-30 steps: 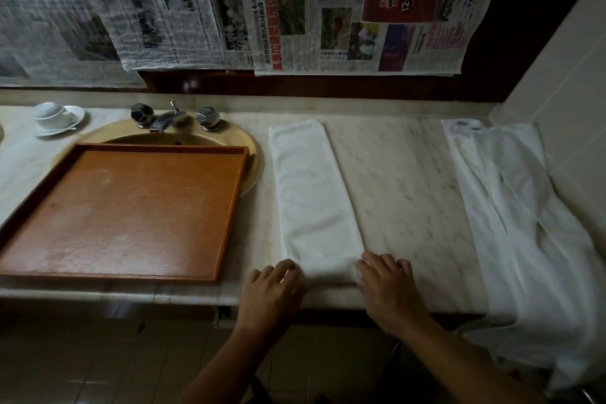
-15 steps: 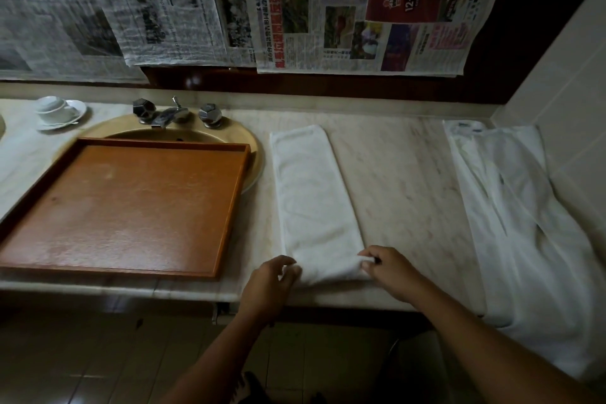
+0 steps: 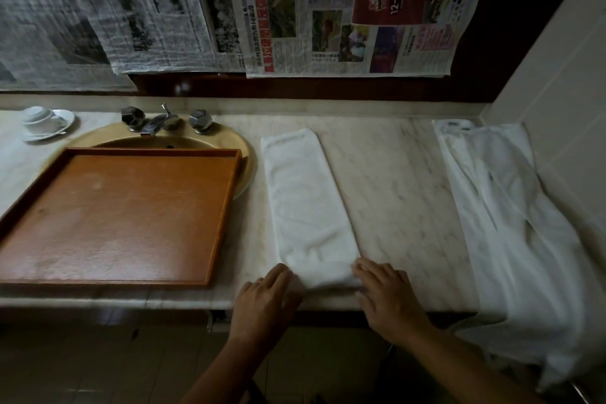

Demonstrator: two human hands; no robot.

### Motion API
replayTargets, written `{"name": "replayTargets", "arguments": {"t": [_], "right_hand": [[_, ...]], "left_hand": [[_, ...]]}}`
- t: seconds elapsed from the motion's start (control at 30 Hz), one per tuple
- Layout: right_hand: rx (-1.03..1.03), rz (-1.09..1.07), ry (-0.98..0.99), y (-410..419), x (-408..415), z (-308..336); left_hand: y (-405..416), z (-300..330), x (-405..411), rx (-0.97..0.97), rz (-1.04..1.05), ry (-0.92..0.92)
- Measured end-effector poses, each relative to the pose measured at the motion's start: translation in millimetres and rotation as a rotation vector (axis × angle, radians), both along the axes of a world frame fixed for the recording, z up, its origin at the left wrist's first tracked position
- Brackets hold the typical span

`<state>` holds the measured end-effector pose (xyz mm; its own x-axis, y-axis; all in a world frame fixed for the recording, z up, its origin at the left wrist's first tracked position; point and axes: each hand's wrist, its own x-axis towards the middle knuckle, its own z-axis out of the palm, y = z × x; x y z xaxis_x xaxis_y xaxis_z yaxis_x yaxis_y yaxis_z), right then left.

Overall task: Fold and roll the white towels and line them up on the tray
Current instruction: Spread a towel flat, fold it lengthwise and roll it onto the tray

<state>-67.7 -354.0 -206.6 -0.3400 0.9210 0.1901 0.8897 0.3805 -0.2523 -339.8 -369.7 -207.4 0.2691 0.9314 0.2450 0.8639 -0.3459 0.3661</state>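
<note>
A white towel (image 3: 306, 203), folded into a long narrow strip, lies on the marble counter and runs from the front edge toward the wall. My left hand (image 3: 267, 300) rests with straight fingers on its near left corner. My right hand (image 3: 388, 297) lies flat on its near right corner. The near end of the towel looks slightly turned up between my hands. A brown wooden tray (image 3: 226, 207) lies to the left, partly over the sink, with nothing in it. A pile of loose white towels (image 3: 511, 223) lies at the right end of the counter.
A beige sink (image 3: 244, 154) with a metal tap (image 3: 160, 121) sits behind the tray. A white cup on a saucer (image 3: 46, 120) stands at the far left. Newspapers (image 3: 295, 10) hang on the wall behind. A tiled wall (image 3: 564, 108) closes off the right side.
Half a second ago both hands pinched the towel's near corners with curled fingers. Now the fingers lie straight and flat on the near end.
</note>
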Motion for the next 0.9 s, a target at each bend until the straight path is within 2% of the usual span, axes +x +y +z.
{"name": "replayTargets", "arguments": {"t": [0.07,0.17,0.37,0.5,0.6,0.67,0.77,0.83,0.9], "right_hand": [[-0.099,-0.074,0.17,-2.4,-0.7,-1.8],[-0.355,-0.244,0.484,7.7,-5.5,10.2],[-0.599,-0.295,0.552,45.9,-2.5,28.1],[-0.587,-0.394,0.471,56.3,-13.7,33.1],[-0.43,-0.405,0.205,55.7,-18.9,33.4],[-0.286,-0.374,0.106,50.9,-20.0,32.3],[-0.033,-0.192,-0.051,37.7,-21.1,21.2],[0.039,-0.12,-0.02,27.7,-15.5,10.5],[-0.034,-0.101,0.076,19.5,-5.8,4.9]], "left_hand": [[-9.5,2.2,2.6,-0.042,0.04,-0.061],[-10.5,13.6,12.0,-0.304,0.282,-0.321],[18.8,15.6,2.1,-0.585,0.315,-0.595],[33.8,17.6,4.1,-0.62,0.417,-0.556],[34.3,19.2,5.3,-0.528,0.439,-0.499],[32.4,17.9,7.0,-0.334,0.408,-0.354],[27.4,9.0,9.5,-0.074,0.252,-0.119],[19.8,3.3,7.6,0.019,0.169,-0.041],[10.2,1.1,3.0,0.048,0.112,-0.029]]}}
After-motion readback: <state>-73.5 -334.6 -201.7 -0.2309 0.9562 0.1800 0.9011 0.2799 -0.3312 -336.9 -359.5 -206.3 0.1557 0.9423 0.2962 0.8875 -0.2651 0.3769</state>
